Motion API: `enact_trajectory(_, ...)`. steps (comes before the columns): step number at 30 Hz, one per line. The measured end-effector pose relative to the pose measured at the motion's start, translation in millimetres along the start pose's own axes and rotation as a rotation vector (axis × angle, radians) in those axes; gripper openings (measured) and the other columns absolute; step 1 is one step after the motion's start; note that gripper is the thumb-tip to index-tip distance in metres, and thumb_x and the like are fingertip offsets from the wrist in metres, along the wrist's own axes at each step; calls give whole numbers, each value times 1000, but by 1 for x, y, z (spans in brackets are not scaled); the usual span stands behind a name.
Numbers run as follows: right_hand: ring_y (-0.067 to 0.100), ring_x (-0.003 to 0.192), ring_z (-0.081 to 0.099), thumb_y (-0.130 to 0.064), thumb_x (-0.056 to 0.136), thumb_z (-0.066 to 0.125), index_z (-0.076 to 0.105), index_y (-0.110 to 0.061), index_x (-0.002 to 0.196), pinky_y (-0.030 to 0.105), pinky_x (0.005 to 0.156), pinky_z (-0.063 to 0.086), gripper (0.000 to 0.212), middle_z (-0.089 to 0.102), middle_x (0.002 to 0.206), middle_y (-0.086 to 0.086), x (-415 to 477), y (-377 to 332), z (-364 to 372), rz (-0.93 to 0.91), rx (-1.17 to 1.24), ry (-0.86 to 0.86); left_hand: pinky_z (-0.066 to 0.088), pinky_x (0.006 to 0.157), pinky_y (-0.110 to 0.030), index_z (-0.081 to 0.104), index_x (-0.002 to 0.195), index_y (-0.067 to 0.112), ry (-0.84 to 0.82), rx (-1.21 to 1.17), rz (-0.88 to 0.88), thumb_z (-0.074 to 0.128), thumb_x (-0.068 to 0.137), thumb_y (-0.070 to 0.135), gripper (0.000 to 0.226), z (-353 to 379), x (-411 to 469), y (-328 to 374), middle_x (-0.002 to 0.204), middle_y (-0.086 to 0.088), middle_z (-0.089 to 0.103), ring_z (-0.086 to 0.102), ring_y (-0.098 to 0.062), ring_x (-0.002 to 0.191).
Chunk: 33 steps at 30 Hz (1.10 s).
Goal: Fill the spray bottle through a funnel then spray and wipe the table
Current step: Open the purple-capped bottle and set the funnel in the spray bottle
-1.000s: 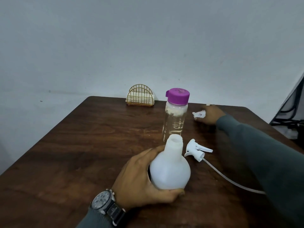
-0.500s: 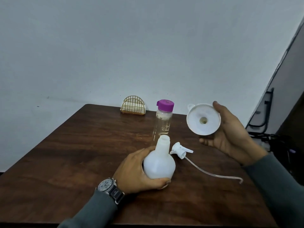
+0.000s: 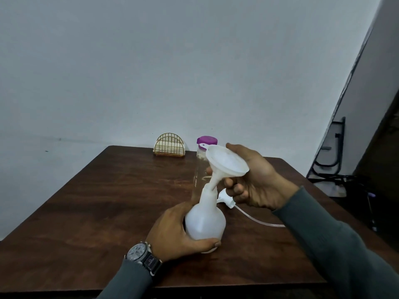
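- So, we judge this to be the funnel-seating step. The right hand (image 3: 257, 182) holds the white funnel (image 3: 226, 162), with its fingers (image 3: 237, 188) curled under the cone and the thumb on the far rim.
- The funnel is tilted, and its spout tip meets the open neck of the spray bottle (image 3: 205, 223). We cannot tell whether the tip is inside the neck or only touching the lip.
- The left hand (image 3: 172, 231) grips the bottle's round belly, fingers wrapped round it. The bottle stands upright on the worktop (image 3: 108, 201), near the front middle.
- The trigger head (image 3: 226, 198) and its dip tube (image 3: 259, 222) lie on the worktop just right of the bottle, partly behind the right hand.
- A clear bottle with a purple cap (image 3: 206, 140) stands just behind the funnel, cap on. We take it for the liquid to pour, so filling looks not yet begun.
- Next, we think the funnel must come upright so the spout slides straight down the narrow neck until the cone rests on it.
- The left hand should hold the bottle firm meanwhile, since a sideways push from the spout could tip it.
- Only once the funnel sits steady can the right hand let go and reach for the capped bottle.
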State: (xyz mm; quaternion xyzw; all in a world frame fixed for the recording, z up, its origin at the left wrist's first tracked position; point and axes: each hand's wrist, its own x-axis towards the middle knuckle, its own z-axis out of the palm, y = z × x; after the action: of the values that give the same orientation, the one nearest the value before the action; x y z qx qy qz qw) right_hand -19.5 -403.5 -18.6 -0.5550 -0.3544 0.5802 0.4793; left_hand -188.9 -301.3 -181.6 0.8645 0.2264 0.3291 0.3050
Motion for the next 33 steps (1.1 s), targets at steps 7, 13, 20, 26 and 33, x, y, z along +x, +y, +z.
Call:
enact_trajectory(7, 10, 33, 48, -63, 98, 34, 78, -6, 78, 15, 31, 36, 76, 59, 54, 8, 6, -3, 3, -34, -89, 16, 60, 82, -27, 64, 122, 48, -1, -17, 37, 88, 54, 77, 77, -1, 0, 3, 110, 29, 71, 69, 7, 99)
enact_trajectory(13, 13, 33, 47, -68, 100, 30, 61, -6, 99, 16, 32, 37, 70, 60, 52, 10, 15, 14, 4, -17, -196, 116, 60, 84, -30, 63, 124, 47, -7, -28, 46, 88, 55, 75, 78, -2, 0, 4, 113, 28, 71, 69, 6, 102)
enact_trajectory(20, 15, 33, 35, -82, 92, 28, 63, -13, 87, 17, 35, 27, 77, 48, 48, 6, 14, 27, -6, -129, -296, 300, 60, 87, -31, 60, 129, 47, -24, -13, 24, 84, 51, 83, 89, -1, -1, -1, 116, 29, 69, 67, 7, 105)
enact_trajectory(26, 17, 32, 43, -65, 101, 38, 72, -12, 97, 18, 36, 30, 63, 53, 47, 1, 24, 28, -32, -294, -375, 486, 56, 100, -44, 49, 152, 30, 85, -179, 74, 40, 90, 82, 82, -4, -4, -10, 142, 18, 64, 62, -4, 129)
enact_trajectory(33, 5, 69, 66, -57, 93, 62, 69, -42, 115, 31, 70, 56, 28, 68, 99, -15, 54, 0, -55, -724, -794, 656, 59, 87, -18, 70, 119, 32, 511, -218, -48, 55, 103, 41, 24, -8, 13, -8, 108, 24, 77, 74, 3, 101)
